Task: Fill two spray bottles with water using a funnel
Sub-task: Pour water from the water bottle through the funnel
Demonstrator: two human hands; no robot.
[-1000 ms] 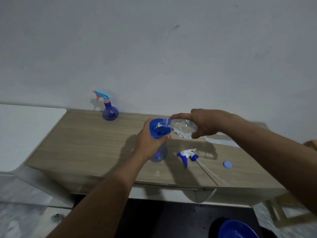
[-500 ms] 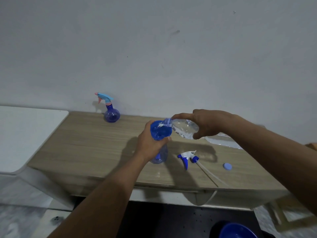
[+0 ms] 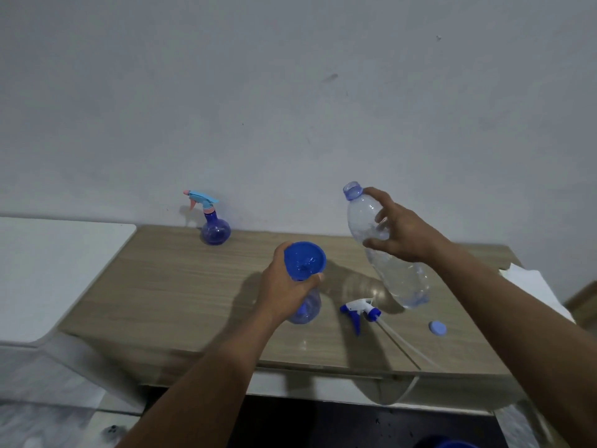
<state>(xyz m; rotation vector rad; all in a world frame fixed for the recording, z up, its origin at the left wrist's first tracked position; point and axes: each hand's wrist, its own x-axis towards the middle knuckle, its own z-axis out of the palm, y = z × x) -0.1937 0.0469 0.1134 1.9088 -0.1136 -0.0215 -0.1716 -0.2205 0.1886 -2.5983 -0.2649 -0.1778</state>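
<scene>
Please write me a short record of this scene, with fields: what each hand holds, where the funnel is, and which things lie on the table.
left hand: grips the open spray bottle at its neck
right hand: holds the water bottle, uncapped, mouth up, leaning
funnel: blue, sits in the open spray bottle's mouth
table: loose trigger head with its tube, lying flat; blue cap further right
second spray bottle: stands at the back by the wall, trigger head on

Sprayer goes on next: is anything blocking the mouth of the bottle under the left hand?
Yes: the funnel sits in the mouth of the spray bottle, gripped by the left hand. The sprayer lies beside it.
</scene>
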